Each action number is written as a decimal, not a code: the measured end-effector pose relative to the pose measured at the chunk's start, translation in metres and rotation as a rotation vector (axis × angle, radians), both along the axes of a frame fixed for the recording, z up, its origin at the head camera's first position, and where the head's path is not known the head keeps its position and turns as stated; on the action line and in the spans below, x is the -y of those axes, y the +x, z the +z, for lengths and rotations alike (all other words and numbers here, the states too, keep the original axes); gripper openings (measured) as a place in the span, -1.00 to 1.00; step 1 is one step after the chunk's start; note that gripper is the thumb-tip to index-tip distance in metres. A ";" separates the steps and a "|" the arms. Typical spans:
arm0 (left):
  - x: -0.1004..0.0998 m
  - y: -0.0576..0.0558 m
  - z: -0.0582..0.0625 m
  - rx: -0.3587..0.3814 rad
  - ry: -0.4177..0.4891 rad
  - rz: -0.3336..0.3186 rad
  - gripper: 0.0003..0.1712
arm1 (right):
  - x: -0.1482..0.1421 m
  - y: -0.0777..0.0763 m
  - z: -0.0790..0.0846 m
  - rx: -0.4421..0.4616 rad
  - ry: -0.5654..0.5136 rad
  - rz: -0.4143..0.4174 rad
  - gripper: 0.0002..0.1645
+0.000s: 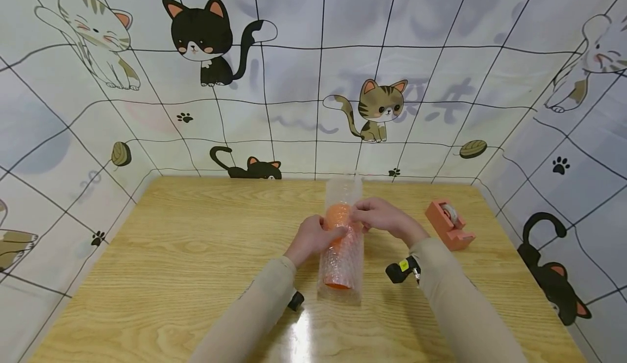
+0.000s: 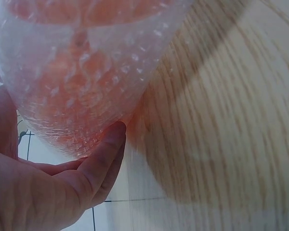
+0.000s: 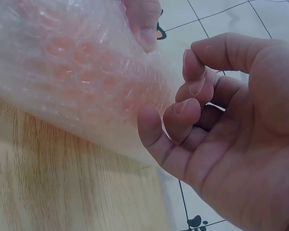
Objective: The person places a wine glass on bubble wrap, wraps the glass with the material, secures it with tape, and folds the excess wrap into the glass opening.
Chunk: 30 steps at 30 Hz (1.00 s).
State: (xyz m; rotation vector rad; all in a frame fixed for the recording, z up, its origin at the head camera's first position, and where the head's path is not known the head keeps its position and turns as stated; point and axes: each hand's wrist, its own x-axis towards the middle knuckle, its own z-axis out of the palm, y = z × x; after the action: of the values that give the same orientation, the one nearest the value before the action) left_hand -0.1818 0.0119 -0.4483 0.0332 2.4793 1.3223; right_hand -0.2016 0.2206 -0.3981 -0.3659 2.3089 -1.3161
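An orange, roughly cylindrical thing [image 1: 338,282] lies rolled in clear bubble wrap [image 1: 343,262] on the table; the wrap hides its exact kind. My left hand [image 1: 315,239] grips the roll from its left side, thumb laid across the top. In the left wrist view, fingers [image 2: 94,173] curve against the bubble wrap [image 2: 72,115]. On the roll's upper right side is my right hand [image 1: 384,219]. The right wrist view shows its fingers [image 3: 180,118] curled and the thumb tip close to them, beside the wrap [image 3: 77,72]. Whether they pinch clear film there cannot be made out.
A pink tape dispenser [image 1: 448,227] with a roll of tape stands on the wooden table [image 1: 196,254], to the right of my right hand. Cat-print cloth walls [image 1: 294,80] rise at the back and both sides. Loose wrap extends past the orange thing's far end.
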 end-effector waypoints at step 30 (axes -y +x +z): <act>0.000 -0.001 -0.002 -0.036 -0.017 -0.025 -0.47 | 0.020 -0.005 0.007 -0.041 0.191 -0.023 -0.67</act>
State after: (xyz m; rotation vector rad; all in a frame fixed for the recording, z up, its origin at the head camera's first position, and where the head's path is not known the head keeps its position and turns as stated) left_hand -0.1827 0.0119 -0.4502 0.0851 2.5119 1.3009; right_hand -0.2069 0.2006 -0.3916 -0.3067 2.4548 -1.0960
